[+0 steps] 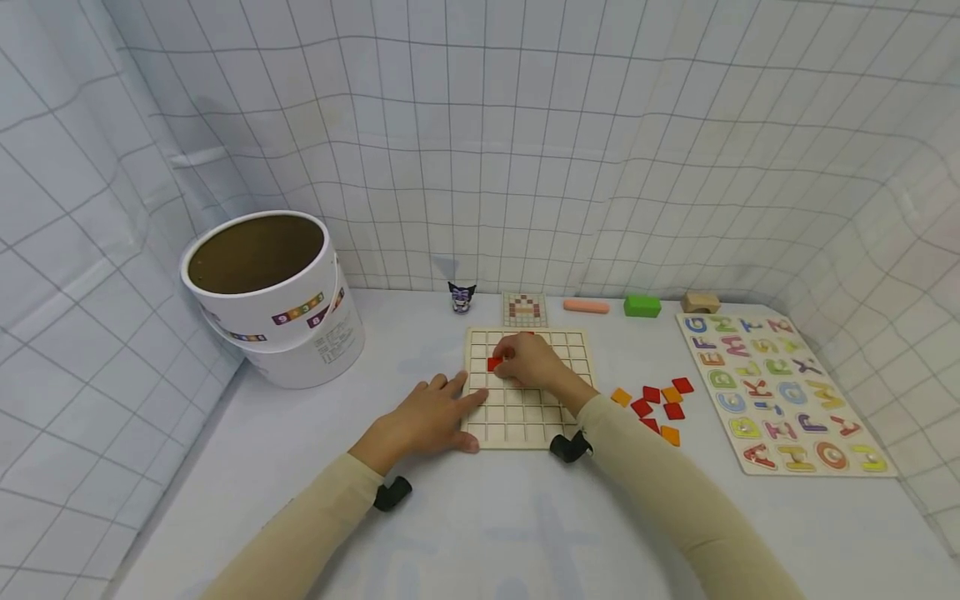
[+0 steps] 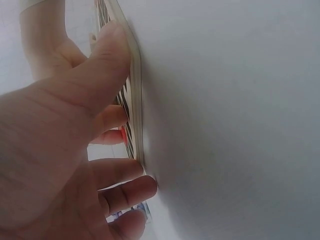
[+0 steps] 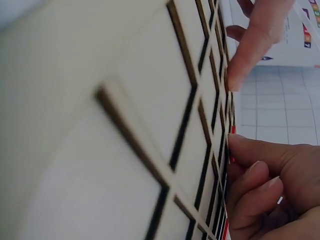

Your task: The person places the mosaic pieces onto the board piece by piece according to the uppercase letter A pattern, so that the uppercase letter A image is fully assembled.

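A pale wooden grid board (image 1: 517,429) lies flat on the table. My right hand (image 1: 528,362) is over its upper left part, thumb and fingers curled at a small red square tile (image 1: 493,364) in one of the cells. In the right wrist view the thumb covers part of that tile (image 3: 233,130). Another red tile (image 1: 529,334) shows at the board's top row, partly behind the hand. With fingers spread, my left hand (image 1: 431,417) rests at the board's left edge. In the left wrist view its thumb (image 2: 107,62) presses on the board's rim (image 2: 136,95).
Loose red and orange tiles (image 1: 651,394) lie right of the board, beside an alphabet puzzle board (image 1: 735,392). Behind stand a small figurine (image 1: 461,298), a patterned card (image 1: 524,310), a pink stick (image 1: 586,307), a green block (image 1: 642,306) and a wooden block (image 1: 700,302). A white bucket (image 1: 300,333) is left.
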Motion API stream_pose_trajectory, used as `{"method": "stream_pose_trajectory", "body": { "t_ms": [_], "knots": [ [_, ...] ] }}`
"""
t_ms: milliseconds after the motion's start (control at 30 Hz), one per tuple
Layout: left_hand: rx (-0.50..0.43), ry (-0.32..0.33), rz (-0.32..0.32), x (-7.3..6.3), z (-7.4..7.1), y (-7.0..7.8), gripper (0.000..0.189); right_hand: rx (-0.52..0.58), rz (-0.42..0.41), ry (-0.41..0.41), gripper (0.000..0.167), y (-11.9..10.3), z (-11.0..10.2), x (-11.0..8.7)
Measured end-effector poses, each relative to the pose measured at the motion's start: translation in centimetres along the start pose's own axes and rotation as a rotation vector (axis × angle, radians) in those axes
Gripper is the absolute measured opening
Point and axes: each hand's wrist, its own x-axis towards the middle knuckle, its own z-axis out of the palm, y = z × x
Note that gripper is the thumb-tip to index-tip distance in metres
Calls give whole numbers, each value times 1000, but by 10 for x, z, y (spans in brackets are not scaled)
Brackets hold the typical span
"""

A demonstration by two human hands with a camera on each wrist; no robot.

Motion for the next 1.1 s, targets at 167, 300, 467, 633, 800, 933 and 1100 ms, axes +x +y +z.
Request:
{"method": "stream_pose_trajectory", "body": {
  "t_ms": [167,300,467,633,800,933,1100],
  "knots": [
    [-20,-20,-15,1,-1,1,84,185,38,3,34,11,-20,-16],
    [-27,-26,-29,3,0,2,85,394,91,39,42,39,-56,-51],
    [-8,-22,-46,3,3,2,86,447,217,125,48,95,-104,-111],
    [-42,-3,-23,2,4,1,85,435,361,206,53,147,-135,-160],
    [-63,7,-18,0,3,-1,85,370,423,179,53,173,-136,-172],
    [-62,9,-15,0,3,-2,85,222,419,166,49,174,-130,-170],
    [-68,8,-8,0,3,0,83,60,429,161,43,169,-125,-168]
  ]
}}
